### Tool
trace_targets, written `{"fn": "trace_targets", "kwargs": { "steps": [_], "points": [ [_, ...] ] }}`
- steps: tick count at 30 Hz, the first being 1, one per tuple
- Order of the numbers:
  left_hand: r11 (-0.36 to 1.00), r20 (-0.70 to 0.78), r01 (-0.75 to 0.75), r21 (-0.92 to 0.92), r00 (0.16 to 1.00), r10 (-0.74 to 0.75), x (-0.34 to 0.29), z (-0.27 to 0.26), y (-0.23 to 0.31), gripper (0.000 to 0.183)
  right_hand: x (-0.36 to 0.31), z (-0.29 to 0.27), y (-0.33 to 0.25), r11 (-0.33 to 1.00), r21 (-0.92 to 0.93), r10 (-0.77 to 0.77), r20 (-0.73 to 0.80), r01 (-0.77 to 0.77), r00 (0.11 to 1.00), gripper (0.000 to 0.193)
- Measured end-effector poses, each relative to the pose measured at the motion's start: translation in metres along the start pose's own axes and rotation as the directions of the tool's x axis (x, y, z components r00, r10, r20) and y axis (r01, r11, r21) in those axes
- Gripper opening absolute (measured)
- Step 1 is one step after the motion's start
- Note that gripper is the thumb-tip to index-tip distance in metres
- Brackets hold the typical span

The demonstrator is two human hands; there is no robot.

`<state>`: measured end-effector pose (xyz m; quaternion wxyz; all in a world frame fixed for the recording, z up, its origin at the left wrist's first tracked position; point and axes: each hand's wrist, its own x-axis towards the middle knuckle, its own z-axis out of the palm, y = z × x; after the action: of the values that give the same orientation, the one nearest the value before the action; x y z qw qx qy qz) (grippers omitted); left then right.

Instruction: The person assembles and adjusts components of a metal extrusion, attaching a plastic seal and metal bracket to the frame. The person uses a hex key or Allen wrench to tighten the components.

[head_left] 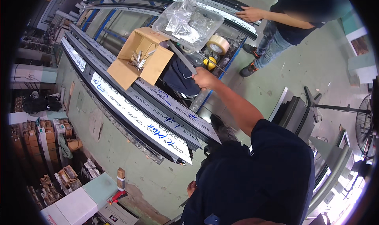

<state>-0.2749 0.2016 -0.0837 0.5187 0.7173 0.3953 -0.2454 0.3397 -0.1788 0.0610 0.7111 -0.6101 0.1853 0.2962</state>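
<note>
My right hand reaches out over the laid-out profiles, its fingers closed round a flat grey metal bar that slants up toward the carton. A thin bent metal rod shows beside the fingers; whether I grip it too is unclear. Left of the bar stands an open cardboard box with shiny metal fittings inside. Dark cloth lies under the bar. Low by my body, only a little of my left hand shows; its fingers are mostly hidden.
Long film-covered profiles lie across a blue-framed rack. A clear plastic tub with plastic bags, a tape roll and a yellow tape measure sit beyond my hand. Another person's hand rests on a far profile. A fan stands right.
</note>
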Motion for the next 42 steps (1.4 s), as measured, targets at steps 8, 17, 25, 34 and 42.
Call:
{"fn": "trace_targets", "kwargs": {
  "steps": [8, 17, 25, 34, 42],
  "points": [
    [0.985, -0.043, 0.146, -0.088, 0.988, -0.150, 0.016, -0.008, 0.049, 0.034, 0.019, -0.050, 0.087, 0.891, -0.369, -0.318, -0.093, 0.264, 0.943, 0.012],
    [1.000, -0.037, 0.022, 0.019, 0.999, -0.021, 0.029, 0.003, 0.007, 0.034, -0.113, -0.020, 0.073, 0.986, 0.082, 0.135, 0.112, -0.145, 0.984, 0.017],
    [0.996, -0.022, 0.060, -0.064, 0.998, -0.061, 0.043, -0.018, 0.004, 0.034, -0.190, -0.039, 0.111, 0.991, -0.017, 0.136, -0.018, -0.136, 0.991, 0.029],
    [0.987, 0.072, -0.061, 0.146, 0.996, 0.051, 0.066, -0.063, 0.034, 0.039, -0.315, -0.016, 0.177, 0.922, -0.383, -0.149, -0.224, 0.054, 0.963, 0.036],
    [0.877, 0.280, -0.408, 0.252, 0.899, 0.338, 0.076, -0.059, 0.037, 0.042, -0.433, 0.026, 0.252, 0.724, -0.689, -0.524, -0.537, 0.015, 0.662, 0.029]
  ]
}}
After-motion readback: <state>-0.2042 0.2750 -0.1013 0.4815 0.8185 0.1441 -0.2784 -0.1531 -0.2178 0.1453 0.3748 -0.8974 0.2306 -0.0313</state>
